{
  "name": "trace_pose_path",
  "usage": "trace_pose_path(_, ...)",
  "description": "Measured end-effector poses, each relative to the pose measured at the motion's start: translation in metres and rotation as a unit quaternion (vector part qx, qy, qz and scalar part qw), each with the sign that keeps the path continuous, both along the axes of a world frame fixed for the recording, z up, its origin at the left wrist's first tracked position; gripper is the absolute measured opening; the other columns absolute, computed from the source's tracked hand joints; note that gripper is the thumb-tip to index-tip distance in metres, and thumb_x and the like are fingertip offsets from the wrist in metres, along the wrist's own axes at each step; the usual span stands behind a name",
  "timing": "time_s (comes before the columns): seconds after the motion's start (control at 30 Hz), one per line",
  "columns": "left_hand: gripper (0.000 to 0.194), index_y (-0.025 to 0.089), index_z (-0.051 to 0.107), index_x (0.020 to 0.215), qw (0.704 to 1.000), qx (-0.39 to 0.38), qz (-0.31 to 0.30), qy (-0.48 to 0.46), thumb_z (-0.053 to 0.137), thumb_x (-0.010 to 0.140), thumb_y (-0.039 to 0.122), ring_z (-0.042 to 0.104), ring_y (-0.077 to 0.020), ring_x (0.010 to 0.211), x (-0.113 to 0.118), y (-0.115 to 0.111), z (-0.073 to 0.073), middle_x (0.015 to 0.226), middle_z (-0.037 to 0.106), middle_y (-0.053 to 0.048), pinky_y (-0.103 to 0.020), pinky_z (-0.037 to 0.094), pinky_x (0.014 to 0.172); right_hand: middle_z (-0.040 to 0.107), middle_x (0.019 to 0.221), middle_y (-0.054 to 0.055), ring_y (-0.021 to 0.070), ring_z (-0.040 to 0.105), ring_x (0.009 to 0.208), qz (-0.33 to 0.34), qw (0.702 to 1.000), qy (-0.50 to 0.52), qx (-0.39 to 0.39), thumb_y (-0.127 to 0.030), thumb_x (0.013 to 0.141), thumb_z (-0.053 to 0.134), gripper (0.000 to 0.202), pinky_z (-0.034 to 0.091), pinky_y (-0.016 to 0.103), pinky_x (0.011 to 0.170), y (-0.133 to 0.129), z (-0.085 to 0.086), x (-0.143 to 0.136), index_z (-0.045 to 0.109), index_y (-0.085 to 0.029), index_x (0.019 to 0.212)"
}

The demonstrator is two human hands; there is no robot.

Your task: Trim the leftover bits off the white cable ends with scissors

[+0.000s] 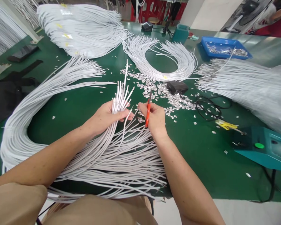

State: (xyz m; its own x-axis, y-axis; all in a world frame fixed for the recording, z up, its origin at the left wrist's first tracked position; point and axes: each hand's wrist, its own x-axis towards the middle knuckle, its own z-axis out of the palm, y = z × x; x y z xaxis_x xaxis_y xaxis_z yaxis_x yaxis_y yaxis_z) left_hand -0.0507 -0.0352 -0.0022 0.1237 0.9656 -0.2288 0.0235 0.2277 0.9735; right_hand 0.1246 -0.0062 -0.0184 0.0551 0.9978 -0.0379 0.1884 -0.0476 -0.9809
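My left hand (110, 115) is closed around a bundle of white cables (117, 106), their cut ends fanning upward past the thumb. In my right hand (155, 117) a slim orange-handled tool (148, 114) with a dark, narrow tip points up and away; its exact kind is unclear. The right thumb and forefinger come together near a few loose cable ends just right of the bundle. Below both hands, many more white cables (131, 165) spread toward the table's front edge.
Small shiny metal pieces (154, 89) lie scattered beyond my hands around a black block (177, 87). A blue tray (224, 42) holds more. Other cable bundles (79, 31) lie at the back, and wrapped cables (248, 84) at right. A teal machine (264, 147) stands near right.
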Motion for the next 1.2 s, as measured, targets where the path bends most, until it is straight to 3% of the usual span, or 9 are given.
trace_pose_path(0.07, 0.037, 0.016, 0.068, 0.103, 1.000, 0.003, -0.006, 0.010, 0.073, 0.077, 0.043, 0.067, -0.0217, 0.096, -0.002, 0.000, -0.001, 0.104, 0.073, -0.010, -0.028, 0.053, 0.071, 0.061, 0.070, -0.001, 0.0128, 0.051, 0.067, -0.024, 0.999, -0.002, 0.046, -0.032, 0.074, 0.066, 0.014, 0.042, 0.028, 0.067, 0.001, -0.001, 0.002, 0.070, -0.018, 0.073)
trace_pose_path(0.13, 0.036, 0.018, 0.071, 0.100, 0.999, 0.006, -0.004, 0.031, 0.073, 0.076, 0.044, 0.066, -0.0201, 0.093, -0.004, 0.001, -0.003, 0.109, 0.072, -0.009, -0.028, 0.053, 0.071, 0.067, 0.083, 0.002, 0.0139, 0.056, 0.073, -0.007, 0.997, 0.024, 0.069, -0.031, 0.075, 0.066, 0.016, 0.044, 0.029, 0.072, 0.000, 0.001, 0.002, 0.073, -0.020, 0.085)
trace_pose_path(0.23, 0.038, 0.019, 0.073, 0.100, 0.998, 0.005, 0.013, 0.061, 0.079, 0.071, 0.043, 0.062, -0.0154, 0.074, -0.006, 0.003, -0.006, 0.094, 0.072, -0.005, -0.029, 0.050, 0.070, 0.070, 0.087, 0.002, 0.0153, 0.060, 0.079, 0.023, 0.996, 0.068, 0.059, -0.032, 0.077, 0.067, 0.014, 0.047, 0.031, 0.077, -0.003, 0.007, 0.001, 0.074, -0.022, 0.083)
trace_pose_path(0.43, 0.029, 0.017, 0.069, 0.079, 0.997, 0.003, 0.045, 0.069, 0.085, 0.061, 0.032, 0.059, -0.0138, 0.070, -0.003, 0.005, -0.004, 0.077, 0.066, 0.000, -0.028, 0.046, 0.071, 0.071, 0.089, 0.001, 0.0167, 0.062, 0.088, -0.053, 0.985, 0.115, 0.114, -0.030, 0.078, 0.067, 0.010, 0.046, 0.034, 0.090, -0.005, 0.020, 0.006, 0.072, -0.022, 0.076)
trace_pose_path(0.6, 0.029, 0.017, 0.063, 0.077, 1.000, -0.009, 0.021, 0.018, 0.085, 0.061, 0.028, 0.061, -0.0147, 0.069, -0.001, 0.004, -0.003, 0.071, 0.065, 0.001, -0.029, 0.047, 0.072, 0.070, 0.084, 0.001, 0.0144, 0.059, 0.075, 0.098, 0.991, 0.089, 0.025, -0.030, 0.075, 0.070, 0.011, 0.046, 0.032, 0.075, -0.007, 0.020, 0.004, 0.075, -0.022, 0.080)
trace_pose_path(0.67, 0.028, 0.017, 0.062, 0.077, 1.000, -0.003, 0.011, 0.010, 0.084, 0.063, 0.028, 0.061, -0.0146, 0.070, -0.001, 0.004, -0.003, 0.071, 0.066, 0.001, -0.029, 0.047, 0.073, 0.069, 0.082, 0.001, 0.0134, 0.058, 0.072, 0.125, 0.987, 0.104, 0.001, -0.030, 0.073, 0.073, 0.011, 0.045, 0.031, 0.071, -0.008, 0.018, 0.002, 0.076, -0.022, 0.079)
trace_pose_path(0.9, 0.025, 0.017, 0.063, 0.076, 1.000, 0.017, -0.018, 0.012, 0.080, 0.068, 0.033, 0.062, -0.0159, 0.071, 0.000, 0.004, -0.003, 0.071, 0.066, -0.001, -0.031, 0.048, 0.075, 0.067, 0.073, -0.002, 0.0116, 0.057, 0.068, 0.165, 0.973, 0.155, -0.036, -0.035, 0.071, 0.075, 0.014, 0.045, 0.028, 0.068, -0.005, 0.015, 0.001, 0.074, -0.021, 0.073)
trace_pose_path(1.03, 0.026, 0.016, 0.065, 0.084, 0.999, 0.005, -0.003, -0.031, 0.080, 0.069, 0.030, 0.063, -0.0138, 0.071, 0.004, 0.002, -0.002, 0.073, 0.065, 0.000, -0.028, 0.049, 0.073, 0.066, 0.071, -0.002, 0.0112, 0.057, 0.067, 0.147, 0.976, 0.157, -0.023, -0.031, 0.070, 0.074, 0.011, 0.046, 0.028, 0.069, -0.008, 0.016, -0.003, 0.071, -0.020, 0.072)
trace_pose_path(1.2, 0.033, 0.015, 0.069, 0.091, 0.999, -0.006, 0.035, -0.038, 0.082, 0.068, 0.034, 0.062, -0.0124, 0.068, 0.002, 0.003, -0.002, 0.075, 0.067, 0.000, -0.026, 0.049, 0.070, 0.067, 0.076, 0.000, 0.0119, 0.055, 0.067, 0.141, 0.990, 0.015, 0.017, -0.029, 0.075, 0.066, 0.010, 0.042, 0.028, 0.067, -0.006, 0.011, -0.001, 0.070, -0.019, 0.074)
